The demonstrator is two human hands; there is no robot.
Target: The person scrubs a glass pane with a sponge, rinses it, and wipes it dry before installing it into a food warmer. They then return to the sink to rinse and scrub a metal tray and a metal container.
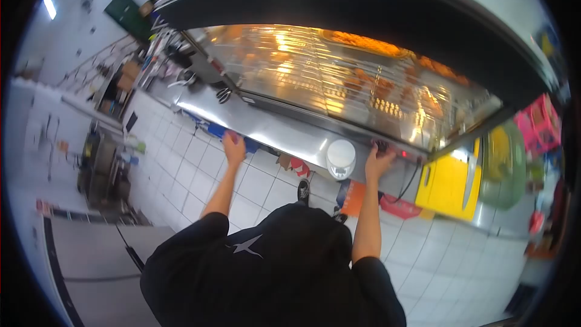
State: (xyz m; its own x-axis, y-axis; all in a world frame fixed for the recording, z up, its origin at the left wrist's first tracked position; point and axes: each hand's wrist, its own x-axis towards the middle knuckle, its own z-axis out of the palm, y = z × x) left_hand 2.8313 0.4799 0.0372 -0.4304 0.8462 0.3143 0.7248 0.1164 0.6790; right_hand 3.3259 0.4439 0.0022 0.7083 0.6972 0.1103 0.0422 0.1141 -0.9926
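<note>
My left hand (234, 147) is at the front edge of the steel counter (278, 135), its fingers curled; whether it holds anything is too small to tell. On the right, my right hand (379, 160) reaches over the counter to the lower front of the lit glass display case (302, 72), with its fingers bent round a small dark thing (381, 145) that I cannot make out. A red light (403, 154) glows just right of that hand. Between my hands, nearer the right one, stands a white kitchen scale (341, 157).
A yellow cutting board (445, 183) with a knife (469, 180) lies at the right, beside a green container (505, 166) and a pink basket (538, 122). Black scissors (224, 94) rest on the counter's left part. A black cable hangs near my right hand.
</note>
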